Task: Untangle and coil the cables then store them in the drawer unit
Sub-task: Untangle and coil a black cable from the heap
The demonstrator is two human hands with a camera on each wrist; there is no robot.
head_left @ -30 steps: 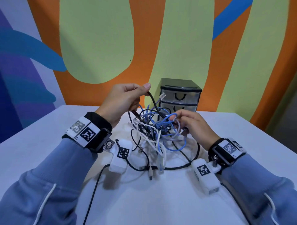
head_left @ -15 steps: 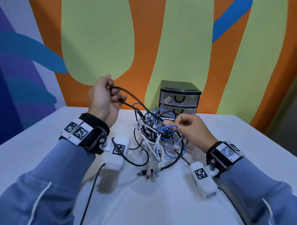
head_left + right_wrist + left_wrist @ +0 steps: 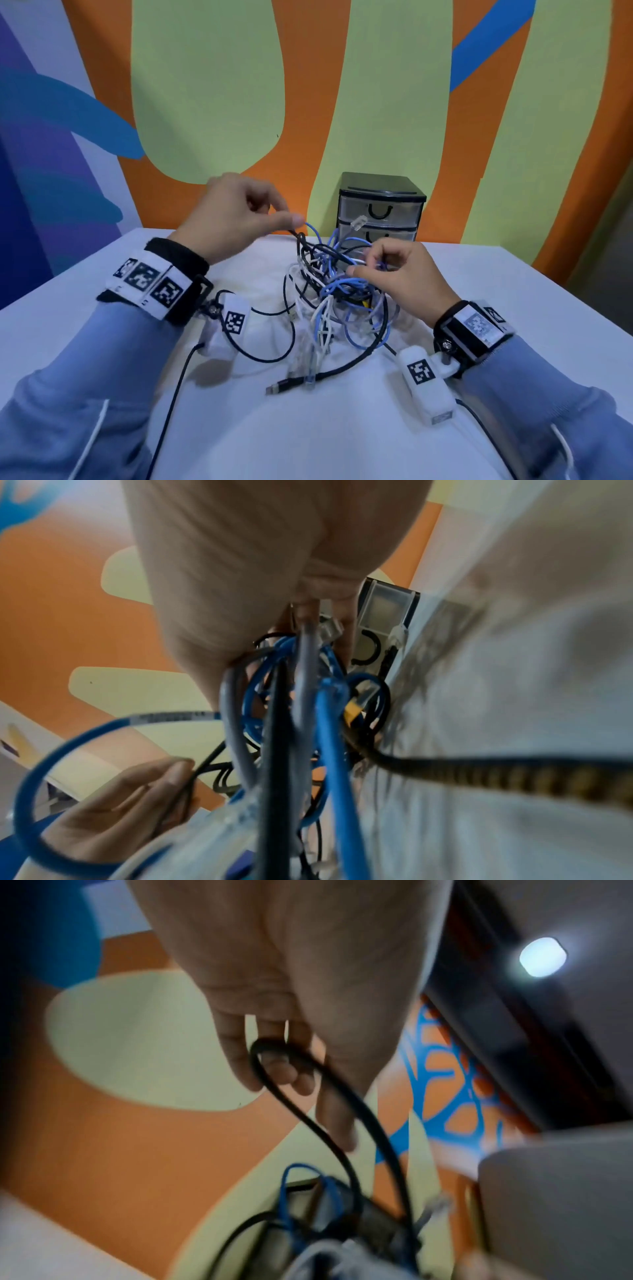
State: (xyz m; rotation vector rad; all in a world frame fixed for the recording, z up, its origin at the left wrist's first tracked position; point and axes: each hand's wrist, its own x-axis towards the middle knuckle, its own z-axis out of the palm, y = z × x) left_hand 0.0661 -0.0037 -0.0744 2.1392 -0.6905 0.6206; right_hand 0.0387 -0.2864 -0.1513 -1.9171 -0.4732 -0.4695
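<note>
Lowered since the earlier frame, the left hand [image 3: 236, 216] pinches a black cable [image 3: 301, 1118] loop; the right hand [image 3: 397, 274] pinches strands in the cable tangle [image 3: 339, 291] on the bench [image 3: 513, 308]. Light, limp; grip near connectors.

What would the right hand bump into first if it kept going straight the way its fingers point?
Probably the tangle of cables: the right hand already pinches into its top. Past the tangle stands the drawer unit, though depth is hard to judge.
</note>
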